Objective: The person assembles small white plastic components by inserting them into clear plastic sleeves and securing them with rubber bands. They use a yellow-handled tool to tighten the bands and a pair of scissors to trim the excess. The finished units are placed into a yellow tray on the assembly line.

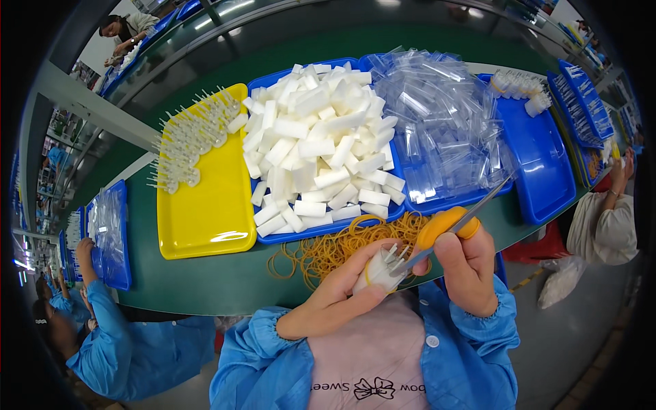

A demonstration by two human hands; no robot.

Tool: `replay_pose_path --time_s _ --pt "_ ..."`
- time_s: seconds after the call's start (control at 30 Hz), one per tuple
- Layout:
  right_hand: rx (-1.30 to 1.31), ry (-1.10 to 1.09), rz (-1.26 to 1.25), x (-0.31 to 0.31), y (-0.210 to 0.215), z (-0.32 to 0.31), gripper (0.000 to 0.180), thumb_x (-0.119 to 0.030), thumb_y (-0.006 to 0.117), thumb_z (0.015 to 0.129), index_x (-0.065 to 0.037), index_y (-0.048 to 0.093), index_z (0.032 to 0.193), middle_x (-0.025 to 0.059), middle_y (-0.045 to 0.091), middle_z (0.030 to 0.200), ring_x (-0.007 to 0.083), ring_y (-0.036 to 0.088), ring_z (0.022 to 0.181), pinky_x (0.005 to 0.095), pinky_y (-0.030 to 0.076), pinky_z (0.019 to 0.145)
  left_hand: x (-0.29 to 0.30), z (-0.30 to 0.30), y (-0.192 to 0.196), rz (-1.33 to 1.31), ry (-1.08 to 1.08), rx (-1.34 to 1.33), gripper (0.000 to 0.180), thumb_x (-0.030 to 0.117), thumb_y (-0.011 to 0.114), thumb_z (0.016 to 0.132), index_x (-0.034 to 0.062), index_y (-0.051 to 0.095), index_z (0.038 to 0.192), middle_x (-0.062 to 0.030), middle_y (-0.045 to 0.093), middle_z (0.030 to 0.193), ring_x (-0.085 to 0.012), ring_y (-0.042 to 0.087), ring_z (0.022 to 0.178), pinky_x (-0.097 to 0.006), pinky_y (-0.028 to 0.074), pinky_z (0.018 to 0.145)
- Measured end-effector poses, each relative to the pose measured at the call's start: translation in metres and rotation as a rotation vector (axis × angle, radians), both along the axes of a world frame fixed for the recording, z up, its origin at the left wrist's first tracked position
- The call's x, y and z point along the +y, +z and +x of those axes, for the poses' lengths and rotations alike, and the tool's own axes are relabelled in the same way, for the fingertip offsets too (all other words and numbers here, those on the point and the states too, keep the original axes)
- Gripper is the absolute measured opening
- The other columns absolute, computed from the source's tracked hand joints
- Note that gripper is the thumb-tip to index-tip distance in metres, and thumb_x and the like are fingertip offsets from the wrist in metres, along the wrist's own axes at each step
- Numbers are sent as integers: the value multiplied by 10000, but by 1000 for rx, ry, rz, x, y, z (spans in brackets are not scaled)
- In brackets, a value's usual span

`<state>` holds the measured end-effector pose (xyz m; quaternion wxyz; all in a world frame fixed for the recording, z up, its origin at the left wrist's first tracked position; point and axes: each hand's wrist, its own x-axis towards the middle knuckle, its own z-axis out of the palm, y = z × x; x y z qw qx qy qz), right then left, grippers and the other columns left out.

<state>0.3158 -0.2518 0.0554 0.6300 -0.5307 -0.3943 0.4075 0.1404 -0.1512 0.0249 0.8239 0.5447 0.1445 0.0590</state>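
My left hand (342, 290) is closed around a small white bundle (374, 273) with a yellow rubber band about it. Thin pale pins stick out of the bundle's end, toward the right. My right hand (467, 268) grips a long flat metal tool (486, 198), slanting from upper right down to the pins; its lower end meets them. Whether it is tweezers or a blade I cannot tell. Something orange-yellow (441, 227) wraps the right fingers beside the metal. Loose rubber bands (324, 253) lie in a heap on the table just beyond my hands.
White foam blocks (314, 147) fill a blue tray. Right of it, clear plastic sleeves (444, 130) fill another. A yellow tray (205, 229) holds pinned white pieces (195, 137); a further blue tray (543, 174) holds white bundles (519, 87). Co-workers sit left and right.
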Motion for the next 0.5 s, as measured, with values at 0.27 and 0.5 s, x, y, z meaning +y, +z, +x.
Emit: replay_pose_path --time_s 0.27,0.5 --pt "9 -27 20 2 -2 -4 242 -188 488 957 27 552 1047 68 612 868 69 577 688 194 480 602 0 1 2 458 129 -34 564 134 552 879 6 313 1374 -157 477 1247 -232 502 1119 -317 392 930" --pt "-141 -79 23 3 -9 -4 231 -187 499 953 24 557 1028 67 612 811 81 576 680 201 464 584 -1 3 -11 445 189 -42 544 110 536 880 13 325 1372 -112 501 1185 -188 526 1011 -303 427 866"
